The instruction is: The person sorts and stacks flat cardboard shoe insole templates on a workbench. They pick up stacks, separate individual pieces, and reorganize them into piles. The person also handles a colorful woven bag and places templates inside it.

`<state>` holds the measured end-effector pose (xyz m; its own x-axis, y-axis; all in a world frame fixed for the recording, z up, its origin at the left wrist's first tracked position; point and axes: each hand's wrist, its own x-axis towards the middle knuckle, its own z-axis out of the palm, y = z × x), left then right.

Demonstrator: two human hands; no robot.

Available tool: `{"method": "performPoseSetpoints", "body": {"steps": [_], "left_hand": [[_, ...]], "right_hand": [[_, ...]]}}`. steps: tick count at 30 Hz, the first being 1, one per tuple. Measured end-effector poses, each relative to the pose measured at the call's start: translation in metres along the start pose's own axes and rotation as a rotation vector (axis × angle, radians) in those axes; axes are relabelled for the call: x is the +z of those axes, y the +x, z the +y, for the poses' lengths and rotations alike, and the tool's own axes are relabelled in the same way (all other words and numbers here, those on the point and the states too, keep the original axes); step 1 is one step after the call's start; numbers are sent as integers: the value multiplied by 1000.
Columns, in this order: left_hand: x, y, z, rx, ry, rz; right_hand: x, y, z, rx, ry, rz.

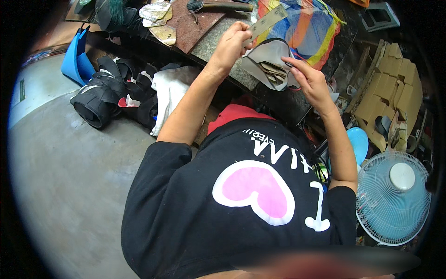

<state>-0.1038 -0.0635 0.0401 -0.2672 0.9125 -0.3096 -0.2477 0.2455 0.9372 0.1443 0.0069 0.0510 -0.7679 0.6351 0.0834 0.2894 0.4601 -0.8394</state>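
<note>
My left hand (231, 45) is closed around one end of a flat, pale metal-looking strip (270, 21) with small dark marks along it. The strip points up and to the right, over the workbench (203, 50). My right hand (312, 84) pinches the dark-edged rim of a grey-white pouch (253, 69) between thumb and fingers. Its mouth gapes, and several flat, thin pieces (273, 70) show inside; their kind is hard to make out. The pouch hangs at the bench's near edge, just below the strip.
On the bench lie a reddish-brown board (200, 27), a wooden-handled hammer (227, 7) and colourful mesh fabric (306, 28). Black rolled strips (93, 103) and white cloth (173, 86) lie at left, beside a blue plastic piece (76, 60). A fan (385, 211) and cardboard (388, 88) stand at right.
</note>
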Motion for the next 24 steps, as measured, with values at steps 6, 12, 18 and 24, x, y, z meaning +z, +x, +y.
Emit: {"method": "performPoseSetpoints", "body": {"steps": [6, 12, 18, 24], "left_hand": [[14, 3, -10, 349, 693, -10], [21, -2, -8, 501, 562, 54], [24, -1, 1, 506, 577, 114], [26, -4, 3, 497, 637, 100]], "right_hand": [[-7, -5, -19, -152, -271, 7], [-26, -11, -40, -203, -360, 106], [-36, -2, -48, -235, -373, 294], [-35, -2, -47, -234, -402, 306]]}}
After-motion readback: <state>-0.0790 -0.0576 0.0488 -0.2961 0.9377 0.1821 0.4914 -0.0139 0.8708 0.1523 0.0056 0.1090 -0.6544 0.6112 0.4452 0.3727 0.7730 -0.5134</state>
